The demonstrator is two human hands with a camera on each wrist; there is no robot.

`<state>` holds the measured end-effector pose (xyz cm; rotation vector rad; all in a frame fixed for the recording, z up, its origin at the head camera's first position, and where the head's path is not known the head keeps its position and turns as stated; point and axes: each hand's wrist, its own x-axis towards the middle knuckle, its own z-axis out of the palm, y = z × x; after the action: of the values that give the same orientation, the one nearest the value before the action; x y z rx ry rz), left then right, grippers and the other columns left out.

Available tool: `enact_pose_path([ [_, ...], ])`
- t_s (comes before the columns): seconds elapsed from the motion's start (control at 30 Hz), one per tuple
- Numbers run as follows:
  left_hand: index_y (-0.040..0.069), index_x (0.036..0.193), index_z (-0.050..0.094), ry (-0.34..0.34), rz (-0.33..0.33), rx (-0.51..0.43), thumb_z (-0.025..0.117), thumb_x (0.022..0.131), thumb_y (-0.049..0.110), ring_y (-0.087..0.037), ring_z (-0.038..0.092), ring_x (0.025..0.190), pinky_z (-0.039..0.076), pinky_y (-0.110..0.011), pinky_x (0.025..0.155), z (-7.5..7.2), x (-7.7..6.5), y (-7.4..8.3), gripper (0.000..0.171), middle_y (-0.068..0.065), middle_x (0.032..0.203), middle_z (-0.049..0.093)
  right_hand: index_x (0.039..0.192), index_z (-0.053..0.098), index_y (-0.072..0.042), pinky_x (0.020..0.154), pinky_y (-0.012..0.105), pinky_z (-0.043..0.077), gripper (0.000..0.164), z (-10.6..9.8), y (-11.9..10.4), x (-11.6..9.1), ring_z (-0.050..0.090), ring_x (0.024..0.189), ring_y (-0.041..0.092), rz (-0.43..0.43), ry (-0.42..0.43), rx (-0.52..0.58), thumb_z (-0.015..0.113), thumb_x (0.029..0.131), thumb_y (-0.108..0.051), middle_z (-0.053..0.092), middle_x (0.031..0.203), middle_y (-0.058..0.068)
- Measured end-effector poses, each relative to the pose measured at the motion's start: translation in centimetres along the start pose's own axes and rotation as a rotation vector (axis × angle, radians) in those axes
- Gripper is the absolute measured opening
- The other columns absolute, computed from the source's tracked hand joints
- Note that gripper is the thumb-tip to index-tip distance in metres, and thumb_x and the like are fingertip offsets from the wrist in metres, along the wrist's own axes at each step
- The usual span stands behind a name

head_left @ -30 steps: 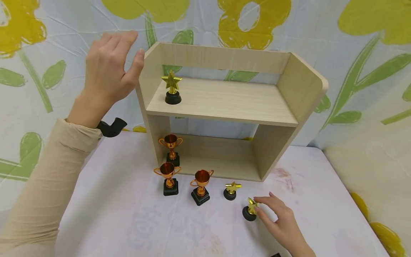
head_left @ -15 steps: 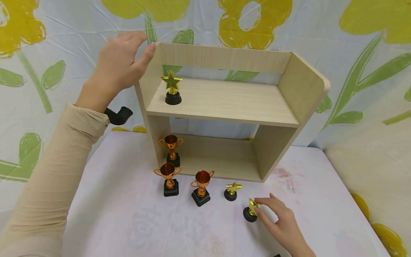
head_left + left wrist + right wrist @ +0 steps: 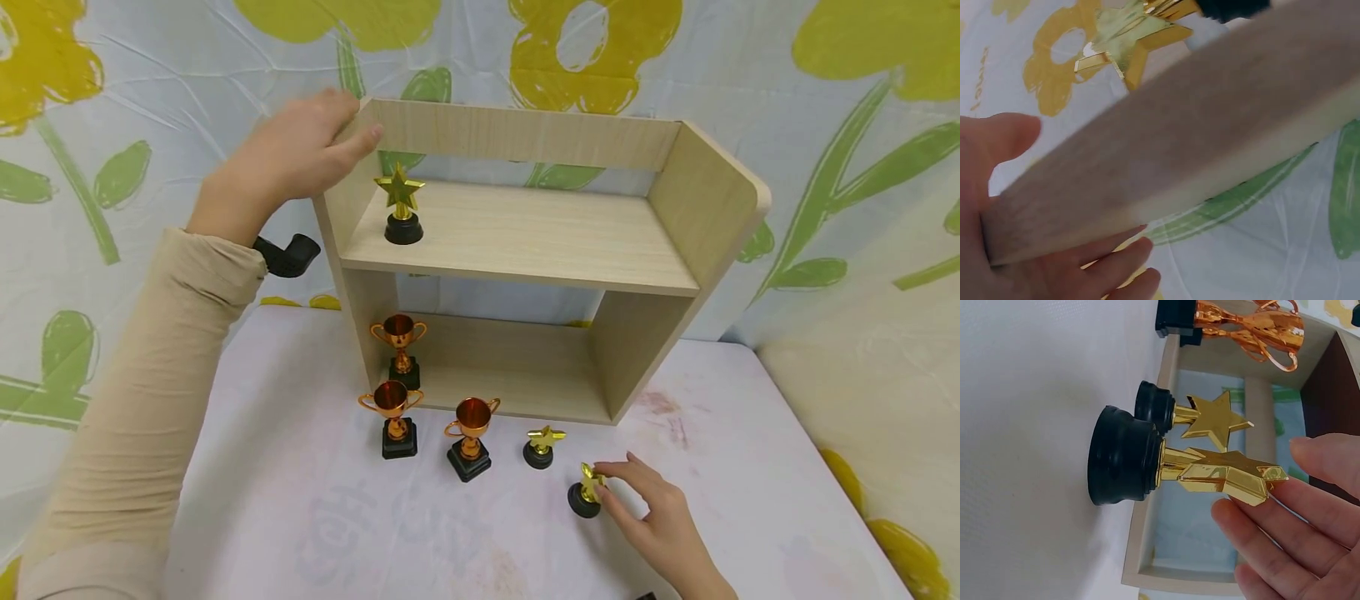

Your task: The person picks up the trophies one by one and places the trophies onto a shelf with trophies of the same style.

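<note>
My left hand [image 3: 300, 146] is at the top of the left side panel of a pale wooden shelf [image 3: 517, 225]. In the left wrist view the panel [image 3: 1147, 150] lies between thumb and fingers, the fingers reaching round its far side. My right hand [image 3: 660, 517] pinches the gold star of a star trophy [image 3: 584, 500] with thumb and fingertips; its black round base is at the tabletop. Close behind it stands a second star trophy [image 3: 1210, 419]. Another star trophy [image 3: 402, 208] stands at the left of the upper shelf board.
Two bronze cup trophies, one at left [image 3: 397, 429] and one nearer the middle [image 3: 470, 442], stand before the shelf. A third cup trophy [image 3: 401, 346] is on the lower board at left. A flowered cloth [image 3: 862, 50] hangs behind the white-covered table [image 3: 247, 467].
My left hand has moved right and slightly down, from beside the shelf onto its left panel. My right hand and the star trophy it pinches have hardly moved.
</note>
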<state>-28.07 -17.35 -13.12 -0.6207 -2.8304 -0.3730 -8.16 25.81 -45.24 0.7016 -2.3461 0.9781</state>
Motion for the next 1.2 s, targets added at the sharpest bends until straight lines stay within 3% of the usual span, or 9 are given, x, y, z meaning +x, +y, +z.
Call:
enact_pose_path([
  [0.07, -0.001, 0.155, 0.025, -0.063, -0.012, 0.01, 0.023, 0.105, 0.048, -0.041, 0.016, 0.148, 0.017, -0.057, 0.121, -0.1, 0.2, 0.0, 0.07, -0.025, 0.161, 0.019, 0.103, 0.074, -0.003, 0.112, 0.024, 0.038, 0.034, 0.0, 0.0, 0.0, 0.063, 0.108, 0.005, -0.002, -0.002, 0.002, 0.08, 0.072, 0.008, 0.073, 0.098, 0.002],
  [0.13, 0.001, 0.158, 0.011, -0.113, -0.023, 0.01, 0.02, 0.105, 0.048, -0.036, 0.0, 0.151, 0.004, -0.053, 0.123, -0.2, 0.2, 0.0, 0.072, -0.02, 0.164, 0.005, 0.103, 0.074, -0.004, 0.113, 0.025, 0.038, 0.034, 0.0, -0.1, 0.0, 0.064, 0.106, 0.006, -0.011, 0.0, 0.005, 0.08, 0.071, 0.009, 0.073, 0.098, 0.003],
  [0.27, 0.001, 0.158, 0.005, -0.157, -0.026, 0.012, 0.017, 0.106, 0.048, -0.034, -0.008, 0.151, -0.003, -0.05, 0.123, -0.1, 0.0, 0.0, 0.072, -0.019, 0.164, 0.0, 0.102, 0.074, -0.004, 0.112, 0.025, 0.038, 0.036, 0.1, -0.2, 0.0, 0.066, 0.101, 0.012, -0.033, 0.01, 0.005, 0.08, 0.07, 0.009, 0.073, 0.097, 0.003],
  [0.63, -0.003, 0.156, -0.004, -0.202, -0.065, 0.039, 0.016, 0.105, 0.046, -0.036, -0.015, 0.149, -0.006, -0.052, 0.122, -0.3, -0.6, 0.3, 0.073, -0.021, 0.163, -0.008, 0.102, 0.074, -0.004, 0.112, 0.023, 0.039, 0.035, 0.2, -0.3, -0.4, 0.067, 0.099, 0.015, -0.014, 0.008, -0.014, 0.08, 0.07, 0.008, 0.074, 0.096, 0.002],
  [0.9, -0.005, 0.156, -0.001, -0.198, -0.058, 0.076, 0.016, 0.106, 0.036, -0.038, -0.012, 0.149, -0.004, -0.049, 0.123, -0.3, -0.7, 0.4, 0.067, -0.023, 0.163, -0.007, 0.096, 0.075, -0.003, 0.11, 0.019, 0.039, 0.028, 0.2, -0.3, -0.6, 0.067, 0.098, 0.011, 0.02, 0.006, -0.051, 0.081, 0.071, 0.007, 0.074, 0.092, 0.0],
  [1.2, -0.009, 0.155, 0.002, -0.178, -0.034, 0.096, 0.018, 0.103, 0.028, -0.04, -0.008, 0.149, -0.002, -0.048, 0.124, -0.3, -0.8, 0.6, 0.065, -0.025, 0.163, -0.001, 0.094, 0.075, -0.005, 0.109, 0.017, 0.039, 0.029, 0.2, -0.3, -0.4, 0.069, 0.091, 0.019, 0.0, 0.019, -0.066, 0.08, 0.069, 0.009, 0.074, 0.088, -0.002],
])
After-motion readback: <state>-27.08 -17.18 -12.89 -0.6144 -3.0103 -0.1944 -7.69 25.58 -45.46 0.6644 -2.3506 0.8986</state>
